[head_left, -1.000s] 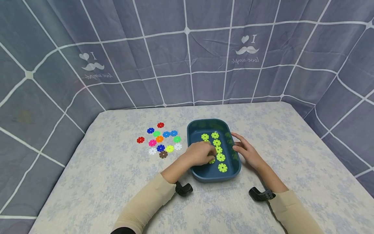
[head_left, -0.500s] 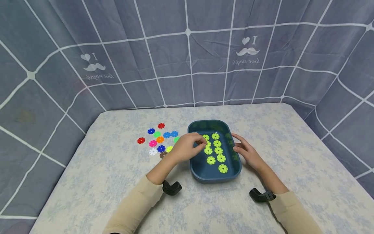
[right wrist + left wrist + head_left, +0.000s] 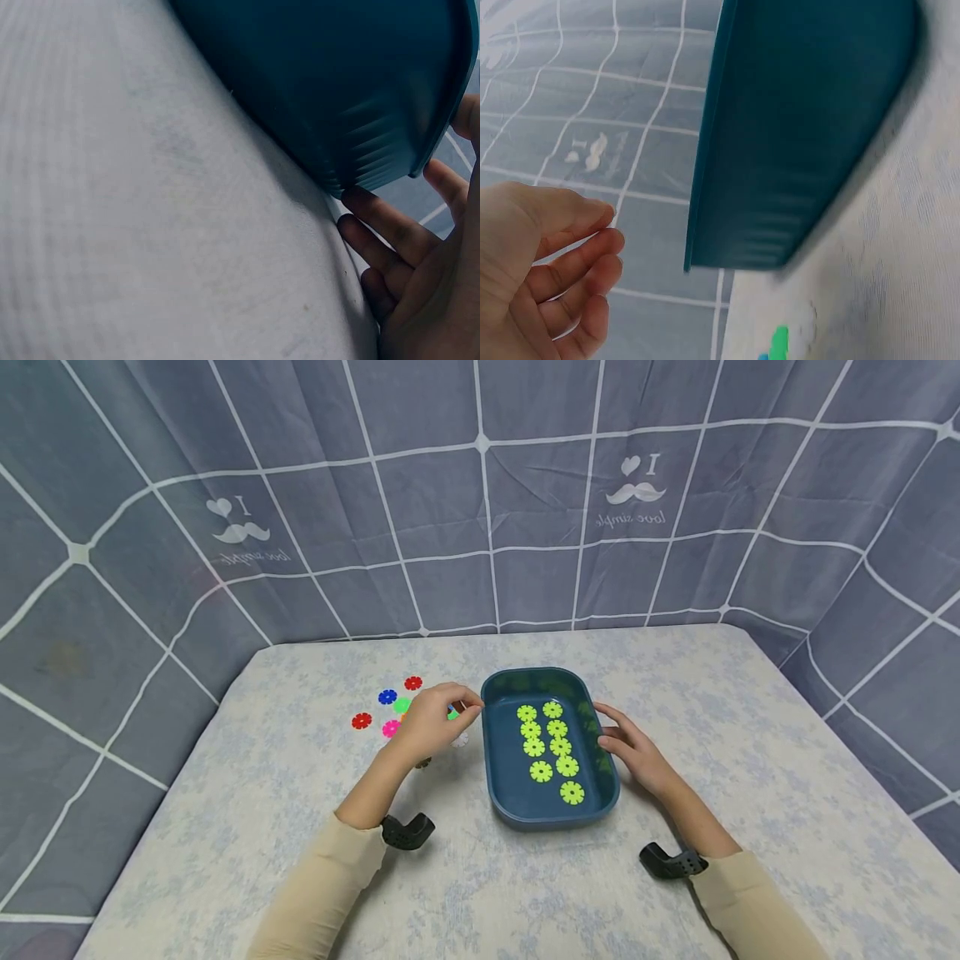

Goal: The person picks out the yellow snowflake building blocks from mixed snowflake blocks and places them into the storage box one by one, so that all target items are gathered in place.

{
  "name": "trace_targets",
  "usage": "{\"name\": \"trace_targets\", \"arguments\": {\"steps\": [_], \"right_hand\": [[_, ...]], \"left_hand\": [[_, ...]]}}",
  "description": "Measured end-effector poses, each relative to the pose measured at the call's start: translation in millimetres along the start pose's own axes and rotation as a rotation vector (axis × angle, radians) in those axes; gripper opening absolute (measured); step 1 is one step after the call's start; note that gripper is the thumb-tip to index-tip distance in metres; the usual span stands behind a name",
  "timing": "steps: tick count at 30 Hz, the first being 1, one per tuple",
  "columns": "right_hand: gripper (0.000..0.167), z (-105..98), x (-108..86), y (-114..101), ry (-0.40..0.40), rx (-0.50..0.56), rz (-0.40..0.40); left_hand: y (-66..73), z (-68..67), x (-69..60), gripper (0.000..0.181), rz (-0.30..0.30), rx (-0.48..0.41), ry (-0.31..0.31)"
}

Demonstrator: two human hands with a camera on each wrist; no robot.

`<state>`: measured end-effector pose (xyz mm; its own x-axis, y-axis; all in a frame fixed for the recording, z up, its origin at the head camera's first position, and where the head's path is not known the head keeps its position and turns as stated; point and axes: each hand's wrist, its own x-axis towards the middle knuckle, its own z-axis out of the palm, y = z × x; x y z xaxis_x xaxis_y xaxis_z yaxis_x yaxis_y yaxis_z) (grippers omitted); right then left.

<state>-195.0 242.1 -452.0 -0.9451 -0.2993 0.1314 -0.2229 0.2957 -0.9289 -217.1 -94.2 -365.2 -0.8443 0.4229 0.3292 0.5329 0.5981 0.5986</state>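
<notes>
A dark teal rectangular plastic bin (image 3: 517,810) stands on the table, with several yellow-green notched snowflake discs (image 3: 541,771) lying in two rough rows on its floor. My left hand (image 3: 437,720) hovers just left of the bin's rim, over the loose coloured discs. Its fingers are loosely bent, and the left wrist view shows nothing between thumb and fingers (image 3: 604,244). My right hand (image 3: 637,752) rests against the bin's right outer side. In the right wrist view its fingers (image 3: 386,217) are spread and touch the ribbed outside wall; one digit reaches the rim.
Left of the bin lie several snowflake discs, including red (image 3: 362,721), dark blue (image 3: 387,697) and pink (image 3: 391,728) ones; my left hand hides some. A pale patterned cloth covers the table (image 3: 225,827). A grey-blue checked curtain (image 3: 525,527) hangs behind and at the sides.
My left hand has come up out of the bin and moved left past its rim, uncovering the yellow-green discs. The right hand stays against the bin, which stands in the same place.
</notes>
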Motion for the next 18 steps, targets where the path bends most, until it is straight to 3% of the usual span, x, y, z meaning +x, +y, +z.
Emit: {"name": "trace_targets", "arguments": {"steps": [5, 18], "right_hand": [[0.057, 0, 0.6, 0, 0.006, 0.0, 0.0], [0.057, 0, 0.0, -1, 0.004, 0.005, 0.004]], "left_hand": [[-12.5, -6.5, -4.4, 0.009, -0.036, -0.003, 0.014], [-39.3, -11.5, -16.0, 0.016, -0.172, 0.032, -0.027]]}}
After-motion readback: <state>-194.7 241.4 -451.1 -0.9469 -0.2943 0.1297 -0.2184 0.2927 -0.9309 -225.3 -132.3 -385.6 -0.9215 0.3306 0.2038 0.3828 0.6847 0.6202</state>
